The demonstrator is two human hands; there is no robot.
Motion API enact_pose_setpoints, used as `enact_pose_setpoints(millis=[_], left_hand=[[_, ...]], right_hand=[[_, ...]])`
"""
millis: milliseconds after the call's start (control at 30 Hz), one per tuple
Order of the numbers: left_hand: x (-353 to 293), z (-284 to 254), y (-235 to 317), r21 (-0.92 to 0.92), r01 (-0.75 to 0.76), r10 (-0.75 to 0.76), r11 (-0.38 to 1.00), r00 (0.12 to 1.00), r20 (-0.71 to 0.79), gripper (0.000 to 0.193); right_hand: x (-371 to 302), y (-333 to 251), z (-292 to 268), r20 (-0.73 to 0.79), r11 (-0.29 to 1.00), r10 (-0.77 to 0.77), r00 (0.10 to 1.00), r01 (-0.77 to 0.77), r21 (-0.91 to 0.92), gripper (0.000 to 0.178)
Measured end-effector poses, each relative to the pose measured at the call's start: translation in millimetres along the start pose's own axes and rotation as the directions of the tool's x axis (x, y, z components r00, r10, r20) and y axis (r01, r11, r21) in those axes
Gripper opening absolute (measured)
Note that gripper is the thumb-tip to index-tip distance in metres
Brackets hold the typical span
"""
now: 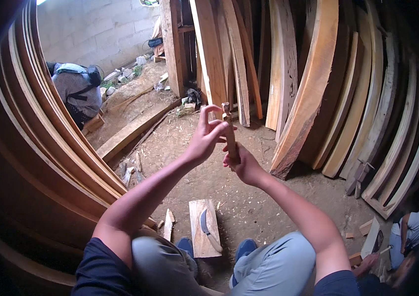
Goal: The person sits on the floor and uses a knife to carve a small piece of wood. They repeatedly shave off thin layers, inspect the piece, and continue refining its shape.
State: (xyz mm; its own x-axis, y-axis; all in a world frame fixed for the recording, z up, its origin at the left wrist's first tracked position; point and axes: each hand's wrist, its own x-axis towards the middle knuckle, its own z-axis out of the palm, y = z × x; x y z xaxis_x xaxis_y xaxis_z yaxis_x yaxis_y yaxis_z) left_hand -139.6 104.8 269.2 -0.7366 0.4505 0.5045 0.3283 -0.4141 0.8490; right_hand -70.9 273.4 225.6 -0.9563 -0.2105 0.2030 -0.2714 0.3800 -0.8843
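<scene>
Fingers of the right hand (247, 167) are gripping the wooden stick (231, 141) low; the left hand (204, 139) is curling fingers round its upper part, beyond the wood block (198, 248) bearing the curved knife (203, 224). Remotely, I'm favouring a firm lower hold, lighter above.

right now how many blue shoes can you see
2: the left shoe is left of the wooden block, the right shoe right of it; others may be hidden.

The right hand (247, 166) hides the lower part of the wooden stick (230, 140); the rim crops a person (417, 226).
</scene>
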Motion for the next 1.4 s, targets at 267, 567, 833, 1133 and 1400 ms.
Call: enact_pose_setpoints(millis=[267, 567, 833, 1133, 1400], left_hand=[[6, -5, -1, 0.109, 0.060, -0.052, 0.992, 0.996, -0.079, 0.026], [1, -2, 1, 0.046, 0.020, -0.018, 0.999, 0.999, -0.037, 0.025], [-1, 3, 0, 0.179, -0.002, 0.034, 0.984, 0.984, -0.172, 0.027], [-10, 10, -10, 0.249, 0.128, -0.067, 0.960, 0.968, -0.242, 0.037], [-10, -4, -30, 0.131, 0.236, -0.208, 0.963, 0.959, -0.194, 0.039]], right_hand=[[-2, 21, -14, 0.075, 0.987, 0.116, 0.990, -0.123, 0.108, 0.023], [-11, -4, -40, 0.188, 0.876, 0.180, 0.966, -0.244, 0.415, 0.024], [-8, 1, -47, -0.095, 0.992, 0.034, 0.995, -0.045, -0.120, 0.047], [-5, 21, -58, -0.339, 0.964, 0.184, 0.923, -0.102, 0.246, 0.041], [-15, 28, -64, -0.247, 0.865, 0.321, 0.915, -0.176, 0.470, 0.032]])
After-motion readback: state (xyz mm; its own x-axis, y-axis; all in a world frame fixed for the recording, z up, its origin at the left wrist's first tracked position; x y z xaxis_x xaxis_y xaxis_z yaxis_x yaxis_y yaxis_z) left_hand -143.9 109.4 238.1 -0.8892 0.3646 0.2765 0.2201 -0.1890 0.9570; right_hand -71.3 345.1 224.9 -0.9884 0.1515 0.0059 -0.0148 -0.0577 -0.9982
